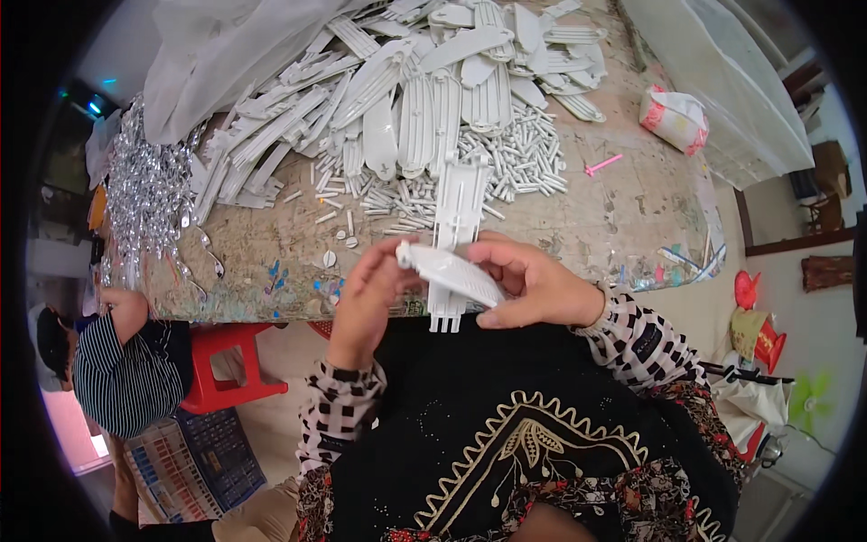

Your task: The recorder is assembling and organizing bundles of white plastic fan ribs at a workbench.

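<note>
A curved white plastic piece (456, 274) with a ribbed face is tilted between my hands at the table's near edge. My right hand (533, 282) grips its right end between thumb and fingers. My left hand (363, 294) closes round its left end, with some fingertips hidden behind it. Beneath the curved piece lies a long, grooved white plastic strip (459, 203), whose pronged near end sticks out past the table edge. Beyond it spreads a pile of small white pins (519, 158), and behind that a heap of similar white plastic pieces (406, 104).
Shiny silver strands (149, 194) hang at the table's left. A pink stick (603, 164) and a pink-and-white packet (675, 119) lie to the right, beside a translucent bag (727, 86). A person in a striped top (131, 375) sits near a red stool (226, 366).
</note>
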{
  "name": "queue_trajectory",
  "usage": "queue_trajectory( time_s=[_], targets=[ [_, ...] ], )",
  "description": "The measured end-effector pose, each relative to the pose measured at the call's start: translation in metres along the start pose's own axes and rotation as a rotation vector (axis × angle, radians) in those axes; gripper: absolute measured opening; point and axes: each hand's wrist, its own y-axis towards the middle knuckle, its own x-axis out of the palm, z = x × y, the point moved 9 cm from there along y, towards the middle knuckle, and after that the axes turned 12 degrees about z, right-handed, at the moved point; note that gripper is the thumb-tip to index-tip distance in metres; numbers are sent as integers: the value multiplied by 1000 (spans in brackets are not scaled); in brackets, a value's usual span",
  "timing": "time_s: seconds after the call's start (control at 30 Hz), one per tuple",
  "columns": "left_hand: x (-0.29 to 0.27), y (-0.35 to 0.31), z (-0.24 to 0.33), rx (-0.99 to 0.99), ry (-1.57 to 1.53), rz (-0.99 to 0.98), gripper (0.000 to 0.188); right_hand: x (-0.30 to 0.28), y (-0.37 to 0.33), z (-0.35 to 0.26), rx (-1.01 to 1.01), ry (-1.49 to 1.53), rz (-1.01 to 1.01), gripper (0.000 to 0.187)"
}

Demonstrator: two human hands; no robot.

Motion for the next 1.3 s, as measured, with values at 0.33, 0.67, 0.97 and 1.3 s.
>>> queue_trajectory(
  time_s=[0.33,0.67,0.97,1.3],
  targets=[
    [92,12,7,-228,-415,-479,69,17,-36,9,310,159,-217,71],
    [88,11,22,-6,-466,-147,57,-26,-39,-34,-462,-337,307,74],
    [105,10,31,157,-182,-208,64,-22,-53,-38,-572,-784,242,73],
    [102,6,25,240,-8,-195,62,-29,-57,-40,-304,-952,197,68]
  ],
)
